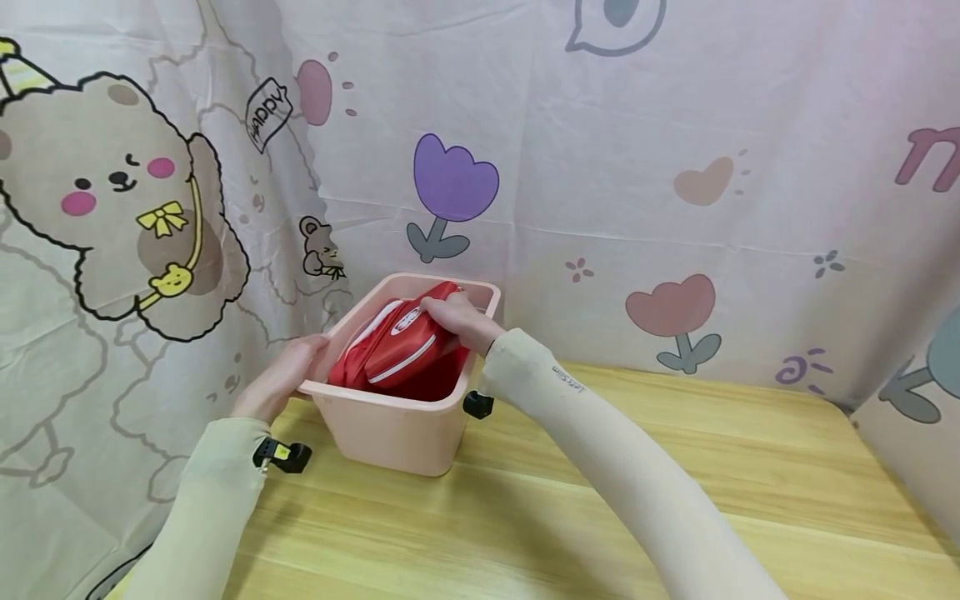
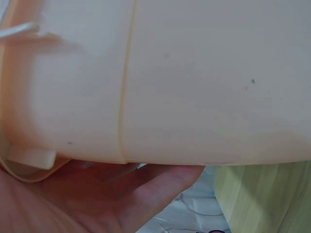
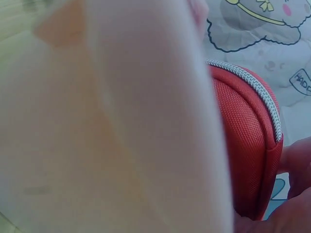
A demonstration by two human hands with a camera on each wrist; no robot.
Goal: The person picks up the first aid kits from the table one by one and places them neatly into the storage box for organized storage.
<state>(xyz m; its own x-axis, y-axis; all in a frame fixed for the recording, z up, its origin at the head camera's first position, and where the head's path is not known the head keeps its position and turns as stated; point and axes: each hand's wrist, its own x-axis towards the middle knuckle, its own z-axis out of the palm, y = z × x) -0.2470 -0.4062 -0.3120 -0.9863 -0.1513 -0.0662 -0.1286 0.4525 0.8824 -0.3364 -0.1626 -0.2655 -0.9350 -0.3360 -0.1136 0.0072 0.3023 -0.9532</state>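
Note:
A pink plastic bin (image 1: 397, 437) stands on the wooden table, and a red pouch (image 1: 405, 346) with zips and a white oval patch sits tilted in its opening. My right hand (image 1: 461, 321) reaches over the bin's right rim and grips the pouch at its upper right. In the right wrist view, the red pouch (image 3: 245, 141) and its silver zip show beyond the blurred bin wall (image 3: 146, 121). At the bin's left rim, my left hand (image 1: 292, 367) holds on. The left wrist view shows this hand (image 2: 141, 199) against the bin's side (image 2: 204, 97).
Wooden tabletop (image 1: 675, 467) extends to the right and in front of the bin. A printed cloth (image 1: 555, 158) with flowers and a bear hangs close behind and to the left. Small black cameras (image 1: 283, 455) are strapped at both wrists.

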